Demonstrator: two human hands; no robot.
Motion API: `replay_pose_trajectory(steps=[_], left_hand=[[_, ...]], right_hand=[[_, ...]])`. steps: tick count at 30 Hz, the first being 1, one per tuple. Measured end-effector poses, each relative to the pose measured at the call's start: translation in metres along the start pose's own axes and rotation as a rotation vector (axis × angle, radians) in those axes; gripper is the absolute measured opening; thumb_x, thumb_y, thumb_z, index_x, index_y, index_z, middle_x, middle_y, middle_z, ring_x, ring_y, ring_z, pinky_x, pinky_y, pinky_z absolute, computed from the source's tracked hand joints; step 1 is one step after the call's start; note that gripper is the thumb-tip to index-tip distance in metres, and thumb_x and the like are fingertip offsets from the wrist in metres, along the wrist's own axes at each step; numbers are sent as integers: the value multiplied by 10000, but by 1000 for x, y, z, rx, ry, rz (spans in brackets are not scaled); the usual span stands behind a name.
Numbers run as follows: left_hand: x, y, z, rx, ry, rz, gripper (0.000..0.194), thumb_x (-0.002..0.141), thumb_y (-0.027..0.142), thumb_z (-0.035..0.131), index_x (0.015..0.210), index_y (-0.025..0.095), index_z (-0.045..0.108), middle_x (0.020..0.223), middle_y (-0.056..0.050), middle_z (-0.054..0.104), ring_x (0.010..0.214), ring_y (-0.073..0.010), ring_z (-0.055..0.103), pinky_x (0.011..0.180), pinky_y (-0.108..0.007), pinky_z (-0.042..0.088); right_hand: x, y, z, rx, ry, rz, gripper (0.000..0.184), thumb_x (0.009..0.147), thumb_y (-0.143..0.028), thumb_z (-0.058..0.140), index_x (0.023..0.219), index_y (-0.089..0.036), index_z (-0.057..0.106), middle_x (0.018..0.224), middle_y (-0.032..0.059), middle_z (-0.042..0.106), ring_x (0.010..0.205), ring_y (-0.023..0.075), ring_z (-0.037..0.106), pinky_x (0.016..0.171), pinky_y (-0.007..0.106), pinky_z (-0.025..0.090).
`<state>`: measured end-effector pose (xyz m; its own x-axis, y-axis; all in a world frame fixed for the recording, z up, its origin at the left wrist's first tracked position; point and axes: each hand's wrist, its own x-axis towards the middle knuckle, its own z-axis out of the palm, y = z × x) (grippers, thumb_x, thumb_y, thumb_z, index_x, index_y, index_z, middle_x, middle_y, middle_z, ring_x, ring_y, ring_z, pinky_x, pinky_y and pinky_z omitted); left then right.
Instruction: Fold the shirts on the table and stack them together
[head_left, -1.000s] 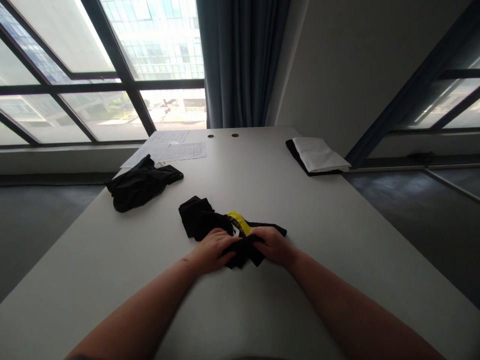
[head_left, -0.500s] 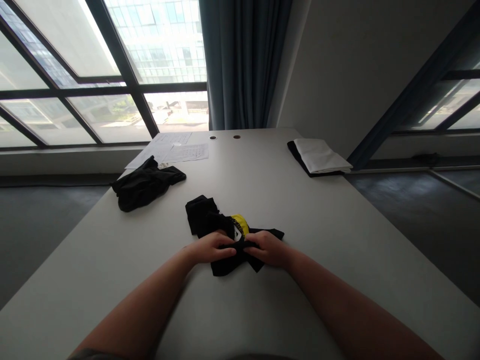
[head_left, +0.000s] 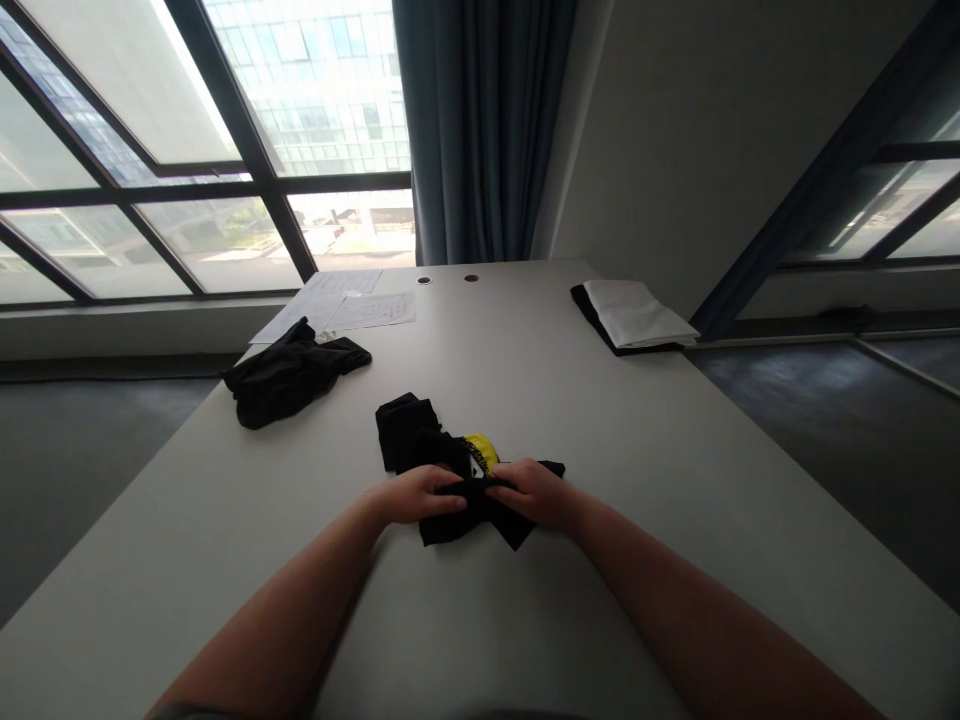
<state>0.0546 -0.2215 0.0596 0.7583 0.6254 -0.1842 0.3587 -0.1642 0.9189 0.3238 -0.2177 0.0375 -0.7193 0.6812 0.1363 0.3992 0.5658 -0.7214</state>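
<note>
A black cloth garment (head_left: 407,432) lies bunched on the white table (head_left: 600,430) in front of me. Inside its folds show a yellow patch (head_left: 482,448) with a dark speckled edge and a bit of white with a black mark. My left hand (head_left: 420,495) pinches the near fold of the cloth, thumb on the close side and fingers mostly hidden behind it. Facing it, my right hand (head_left: 534,492) grips the same fold, its fingertips curled over the fabric. Loose flaps of the garment stick out beneath and beyond both hands.
A crumpled black cloth (head_left: 292,372) rests at the table's left edge, beside papers with writing (head_left: 375,310). Toward the right edge sits a folded white cloth (head_left: 637,312) on a black one. Two round holes (head_left: 471,279) mark the far end, before a blue curtain (head_left: 484,130).
The fold between my hands now covers more of the white bit. Both hands keep their hold nearly in place, and the view has tilted slightly.
</note>
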Motion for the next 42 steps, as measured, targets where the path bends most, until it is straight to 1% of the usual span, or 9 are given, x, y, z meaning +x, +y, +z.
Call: replay_pose_trajectory(steps=[4,9,13,17,23,27,31,37,42], left_hand=[[-6,-19,-1,-392,90,-69,440,835,556,789,967,139,748,853,-33,716,739,-147,634,693,-248,510],[-12,-45,-3,-853,412,33,457,857,423,751,1222,150,725,1117,-135,780,1028,-296,750,964,-434,576],[-12,-55,-5,-963,460,110,536,873,439,677,1339,176,664,1271,-123,747,1190,-327,711,1081,-518,540],[-12,-57,-9,-1025,582,162,549,902,401,637,1424,236,596,1273,-57,751,1207,-280,710,1102,-476,546],[-9,-49,-8,-953,671,202,585,907,391,634,1469,249,559,1290,-41,744,1238,-263,692,1146,-439,519],[-5,-44,-6,-876,693,219,672,885,386,654,1529,266,503,1407,-52,682,1305,-282,647,1165,-451,497],[-1,-47,-4,-735,726,185,769,846,410,717,1560,279,465,1492,-65,617,1398,-322,564,1205,-487,444],[1,-46,1,84,806,151,796,868,384,734,1576,228,404,1573,-137,483,1508,-335,409,1289,-522,293],[-4,-47,-9,534,987,163,854,880,364,724,1617,226,317,1647,-187,324,1539,-350,361,1278,-552,312]], right_hand=[[-5,14,-6,-31,75,26,452,1038,-540,460,747,-204,545,683,-6,563,631,140,486,637,269,342],[-12,37,-20,32,244,169,523,1026,-605,450,691,-206,495,637,-34,480,619,131,443,614,259,343],[-15,46,-26,150,348,215,495,989,-630,522,762,-193,575,693,-21,537,668,144,494,643,264,400],[-17,46,-28,202,472,184,444,951,-615,600,1056,-192,679,903,32,660,818,184,592,769,300,491],[-16,44,-20,147,400,161,684,893,-445,724,1507,-257,491,1185,76,709,980,208,659,968,405,539],[-12,42,-13,59,348,38,539,939,-306,660,1469,-282,569,1348,104,673,1242,254,632,1111,491,487],[-8,47,-7,-103,249,5,368,937,-262,649,1292,-221,736,1443,156,618,1504,335,422,1232,578,370],[-5,60,4,-172,283,34,473,916,-246,642,1377,-149,683,1470,192,599,1552,358,348,1249,601,363],[-5,61,0,-95,469,100,435,917,-288,624,1328,-163,694,1451,185,617,1471,331,480,1233,556,397]])
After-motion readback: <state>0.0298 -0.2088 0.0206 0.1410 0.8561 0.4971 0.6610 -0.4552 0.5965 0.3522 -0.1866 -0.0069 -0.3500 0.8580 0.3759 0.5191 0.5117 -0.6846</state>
